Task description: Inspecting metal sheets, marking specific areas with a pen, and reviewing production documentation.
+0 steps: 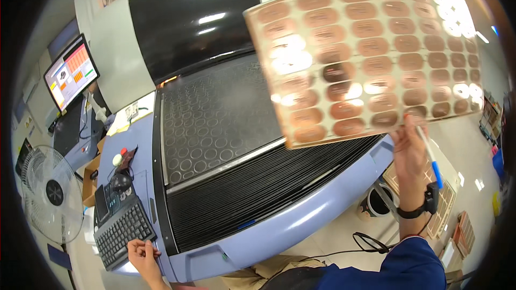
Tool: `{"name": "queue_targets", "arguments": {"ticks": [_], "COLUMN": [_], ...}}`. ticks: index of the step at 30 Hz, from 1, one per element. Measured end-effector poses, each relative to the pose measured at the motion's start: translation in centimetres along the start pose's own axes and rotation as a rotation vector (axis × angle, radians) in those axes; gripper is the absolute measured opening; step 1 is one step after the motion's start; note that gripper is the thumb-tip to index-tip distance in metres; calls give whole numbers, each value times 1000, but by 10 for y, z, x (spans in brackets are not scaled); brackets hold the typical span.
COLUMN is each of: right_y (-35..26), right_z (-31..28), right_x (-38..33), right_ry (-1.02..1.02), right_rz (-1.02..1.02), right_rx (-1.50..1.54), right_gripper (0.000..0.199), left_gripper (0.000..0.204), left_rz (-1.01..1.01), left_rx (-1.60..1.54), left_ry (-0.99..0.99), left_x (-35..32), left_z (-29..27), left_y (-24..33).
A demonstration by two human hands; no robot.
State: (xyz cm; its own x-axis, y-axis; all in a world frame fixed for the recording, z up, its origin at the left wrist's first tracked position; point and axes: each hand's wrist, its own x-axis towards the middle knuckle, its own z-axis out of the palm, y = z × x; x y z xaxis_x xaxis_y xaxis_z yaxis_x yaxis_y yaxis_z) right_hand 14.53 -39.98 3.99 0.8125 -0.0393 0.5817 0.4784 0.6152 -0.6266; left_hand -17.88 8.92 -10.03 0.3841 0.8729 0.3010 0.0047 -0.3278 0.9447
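My right hand (410, 142) is raised and closed on the lower edge of a large thin panel (398, 76). Rows of copper-pink rounded patches cover its pale, glossy surface, and lamps glare in it. A white pen with a blue cap (437, 174) is tucked into the same hand and points down. The panel is tilted up above the machine bed (215, 123), hiding its right part. At lower left, my left hand (143, 258) is beside the front corner of a black keyboard (124, 234), fingers loosely curled and a little apart, with nothing visible in them.
Black ribbed bellows (258, 198) run along the machine's blue front rim (301, 233). A mouse (120, 182), monitor (71, 75) and fan (54, 193) stand on the left. Below right are a bin (371, 204), a loose cable (371, 243) and more patterned panels (443, 204).
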Motion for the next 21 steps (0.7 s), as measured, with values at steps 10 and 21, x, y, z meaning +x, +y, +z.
{"name": "queue_targets", "arguments": {"ticks": [10,21], "right_y": [99,99], "right_z": [113,87], "right_x": [-58,-72], "right_ry": [66,-101], "right_rz": [352,511], "right_rx": [194,405], "right_gripper": [24,9], "left_gripper": [13,18], "left_rz": [21,15], "left_rx": [87,201], "left_ry": [-16,-36], "left_x": [-4,-6], "left_z": [-9,-20], "left_y": [0,-4]}}
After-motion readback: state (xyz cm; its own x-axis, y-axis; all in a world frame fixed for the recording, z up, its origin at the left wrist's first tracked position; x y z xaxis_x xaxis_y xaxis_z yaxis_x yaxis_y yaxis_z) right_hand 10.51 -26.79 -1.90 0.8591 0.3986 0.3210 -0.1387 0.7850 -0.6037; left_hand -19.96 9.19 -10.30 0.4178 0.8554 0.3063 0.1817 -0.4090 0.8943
